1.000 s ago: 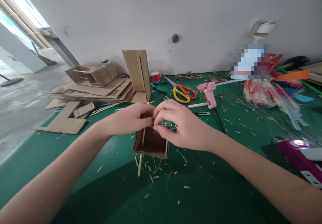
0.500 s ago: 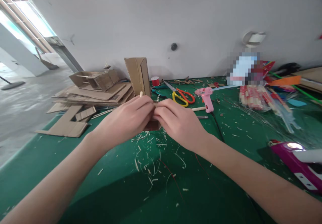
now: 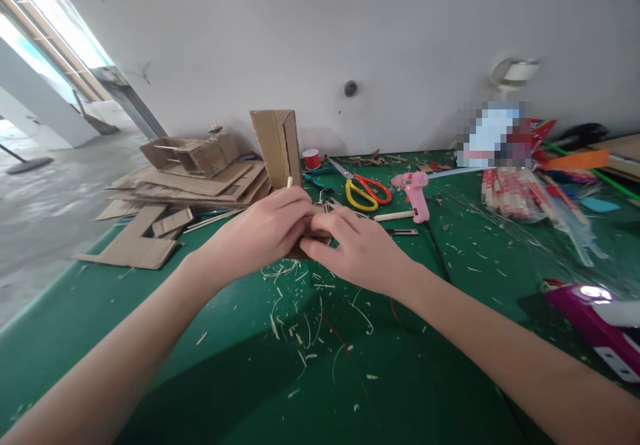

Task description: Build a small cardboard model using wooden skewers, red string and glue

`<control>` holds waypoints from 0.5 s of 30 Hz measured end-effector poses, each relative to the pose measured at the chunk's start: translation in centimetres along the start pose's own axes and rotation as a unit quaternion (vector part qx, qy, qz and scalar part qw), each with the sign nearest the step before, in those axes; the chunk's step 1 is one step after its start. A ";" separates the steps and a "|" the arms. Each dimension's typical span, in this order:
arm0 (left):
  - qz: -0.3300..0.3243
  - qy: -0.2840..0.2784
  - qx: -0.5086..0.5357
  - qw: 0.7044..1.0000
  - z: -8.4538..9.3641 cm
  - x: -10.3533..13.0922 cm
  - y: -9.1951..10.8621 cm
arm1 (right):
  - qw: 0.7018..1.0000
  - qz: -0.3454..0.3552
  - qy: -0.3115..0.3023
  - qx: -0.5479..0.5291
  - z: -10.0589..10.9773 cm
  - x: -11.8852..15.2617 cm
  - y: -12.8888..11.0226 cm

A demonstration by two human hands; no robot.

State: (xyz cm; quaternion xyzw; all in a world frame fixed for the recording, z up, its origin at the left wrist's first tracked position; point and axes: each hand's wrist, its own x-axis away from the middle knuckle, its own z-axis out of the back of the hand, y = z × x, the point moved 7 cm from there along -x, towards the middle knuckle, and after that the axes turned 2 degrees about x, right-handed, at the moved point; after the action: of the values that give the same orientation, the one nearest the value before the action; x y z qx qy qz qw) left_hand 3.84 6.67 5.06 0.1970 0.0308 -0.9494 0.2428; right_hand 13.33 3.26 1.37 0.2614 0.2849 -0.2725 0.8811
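Note:
Both hands meet over a small brown cardboard piece point(image 3: 296, 253), which they mostly hide. My left hand point(image 3: 260, 228) is closed around its left side, and the tip of a thin wooden stick point(image 3: 289, 182) pokes up above the fingers. From the right, my right hand point(image 3: 357, 248) grips the same piece with bent fingers. The piece's full shape cannot be made out. Behind the hands stands a tall folded cardboard piece point(image 3: 274, 148). Just past the right fingers lie scissors point(image 3: 364, 195) with yellow and red handles and a pink glue gun point(image 3: 415, 195).
Stacked cardboard sheets point(image 3: 200, 188) lie at the left, with a small cardboard model point(image 3: 193, 155) on top. A red spool point(image 3: 311, 159) is near the wall. Bagged sticks point(image 3: 510, 195) and a purple device point(image 3: 590, 318) sit at the right. Shavings litter the green table point(image 3: 210, 378).
My right fingers have shifted and spread slightly on the cardboard piece, showing more of it and pliers-like tips behind. The view has moved a little, so the scene sits slightly further right.

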 end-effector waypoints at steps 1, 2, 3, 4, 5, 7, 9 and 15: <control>-0.002 -0.001 0.005 1.000 0.0 0.0 0.0 | 1.000 -0.003 0.003 0.003 -0.1 0.0 -0.1; -0.003 -0.002 0.009 1.000 0.0 0.0 0.1 | 1.000 -0.009 0.005 0.000 -0.3 -0.1 -0.1; -0.004 -0.003 0.012 1.000 0.0 0.0 0.1 | 1.000 -0.014 0.004 -0.003 -0.4 -0.1 -0.1; -0.003 -0.003 0.013 1.000 0.0 0.0 0.1 | 1.000 -0.018 0.003 -0.007 -0.5 -0.1 -0.2; -0.002 -0.003 0.014 1.000 0.1 0.1 0.1 | 1.000 -0.020 0.001 -0.009 -0.6 -0.1 -0.2; -0.007 -0.001 0.012 1.000 0.1 0.1 0.2 | 1.000 -0.018 -0.008 -0.012 -0.8 -0.1 -0.4; -0.011 -0.002 0.008 1.000 0.2 0.1 0.3 | 0.999 -0.027 -0.004 -0.018 -0.8 -0.1 -0.2; 0.013 -0.004 -0.010 1.000 0.3 0.0 -0.1 | 0.996 -0.048 0.022 -0.070 -0.7 -0.1 0.1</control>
State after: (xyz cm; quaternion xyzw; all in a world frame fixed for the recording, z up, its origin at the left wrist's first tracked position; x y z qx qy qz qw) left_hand 3.65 6.73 5.33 0.1914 0.0368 -0.9464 0.2577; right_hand 13.11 3.82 1.00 0.1912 0.3342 -0.2879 0.8768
